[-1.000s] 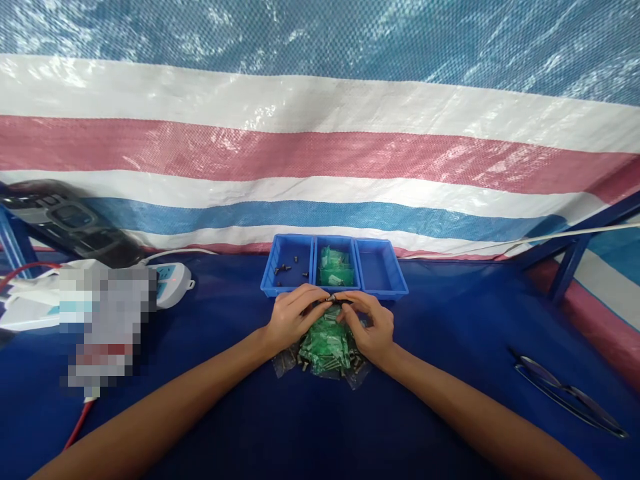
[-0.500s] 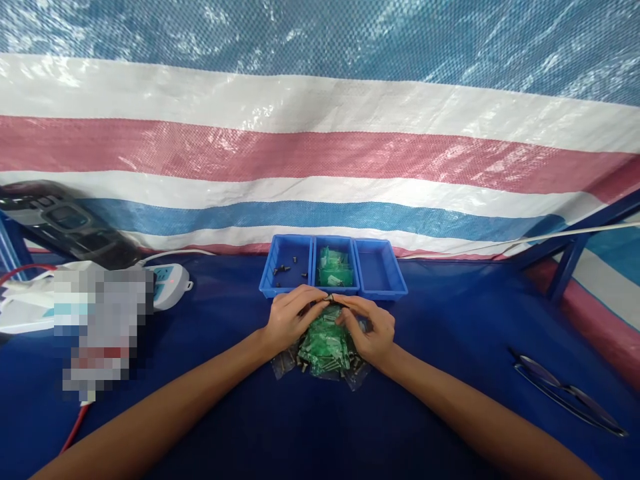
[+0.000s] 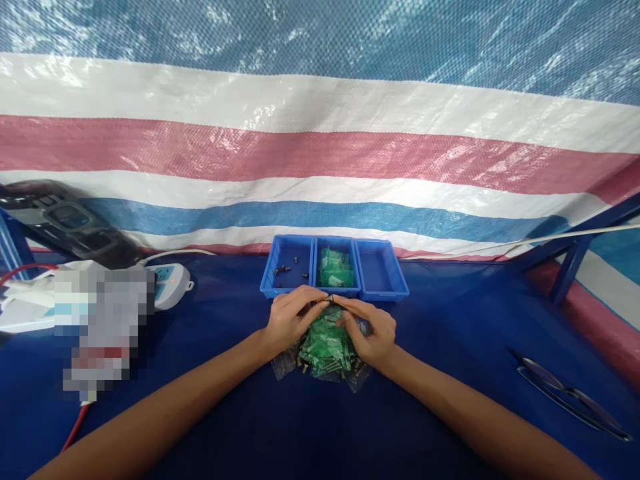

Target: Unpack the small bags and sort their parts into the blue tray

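Note:
A small dark screw (image 3: 329,299) is pinched at the meeting fingertips of both hands, just in front of the blue bins. My left hand (image 3: 294,319) is closed on its left side, thumb against the fingers. From the right, my right hand (image 3: 374,330) grips it too, fingers bent and partly hiding one another. Beneath the hands lies a pile of green plastic bags (image 3: 324,347) with screws, with clear bags (image 3: 359,377) at its edges. Loose screws (image 3: 283,269) lie in the left bin (image 3: 270,291); green packets (image 3: 336,268) fill the middle bin (image 3: 356,291).
A third bin (image 3: 383,267) stands at the right of the row. Glasses (image 3: 570,393) lie on the blue table (image 3: 450,347). On the left are a power strip (image 3: 171,285), a pixelated object (image 3: 107,327), cables and a dark device (image 3: 73,220). Striped sheeting (image 3: 320,153) hangs behind.
Hardly anything differs. Both hands keep their pinch on the screw in the same place, and the view has shifted very slightly.

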Demonstrator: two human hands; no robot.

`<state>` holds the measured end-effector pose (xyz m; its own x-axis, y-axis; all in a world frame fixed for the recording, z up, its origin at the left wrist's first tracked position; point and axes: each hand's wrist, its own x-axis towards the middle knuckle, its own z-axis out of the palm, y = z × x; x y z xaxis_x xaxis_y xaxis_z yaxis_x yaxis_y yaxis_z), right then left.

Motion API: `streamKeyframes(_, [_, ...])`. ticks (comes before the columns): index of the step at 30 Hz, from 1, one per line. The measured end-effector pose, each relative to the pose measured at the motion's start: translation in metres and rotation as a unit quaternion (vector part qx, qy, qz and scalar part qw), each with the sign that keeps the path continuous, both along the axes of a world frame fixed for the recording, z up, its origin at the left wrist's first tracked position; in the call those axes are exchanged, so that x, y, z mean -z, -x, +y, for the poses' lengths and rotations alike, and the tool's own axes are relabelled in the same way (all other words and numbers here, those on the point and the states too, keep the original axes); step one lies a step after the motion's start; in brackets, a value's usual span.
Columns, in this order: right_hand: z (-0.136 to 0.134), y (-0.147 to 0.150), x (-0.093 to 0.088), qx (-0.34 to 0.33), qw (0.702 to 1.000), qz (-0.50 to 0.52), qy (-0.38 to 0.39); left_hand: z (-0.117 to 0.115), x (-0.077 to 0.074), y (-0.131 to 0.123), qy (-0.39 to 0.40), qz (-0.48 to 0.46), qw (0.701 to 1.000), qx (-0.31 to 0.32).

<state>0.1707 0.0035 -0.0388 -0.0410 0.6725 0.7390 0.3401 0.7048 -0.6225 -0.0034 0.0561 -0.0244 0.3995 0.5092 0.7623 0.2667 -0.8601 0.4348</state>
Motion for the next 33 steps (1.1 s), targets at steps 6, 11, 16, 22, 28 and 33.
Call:
streamKeyframes(6, [-0.0002,0.0014,-0.0002,-0.006,1.0,0.002,0.006,0.0005,0.0015,0.0004,-0.006,-0.014,1.0,-0.001])
streamKeyframes(11, [-0.0007,0.0024,-0.0013,-0.007,1.0,0.007,0.004,0.0001,0.0019,0.0005,-0.011,-0.024,1.0,0.0])
streamKeyframes(16, [-0.0003,0.0014,-0.001,-0.005,1.0,0.005,-0.002,-0.0013,0.0011,0.0,-0.016,-0.029,0.999,-0.001])
streamKeyframes(22, [-0.0006,0.0009,-0.0044,0.009,1.0,-0.012,-0.006,-0.0021,0.0025,0.0004,-0.019,-0.03,0.999,-0.002])
streamKeyframes(28, [-0.0005,0.0005,-0.0064,0.007,1.0,-0.019,-0.006,-0.0014,0.0043,0.0006,-0.023,-0.031,0.999,0.004])
streamKeyframes(33, [-0.0005,0.0011,-0.0051,0.011,1.0,-0.022,0.01,-0.0014,0.0013,0.0,-0.024,-0.025,0.999,-0.003])
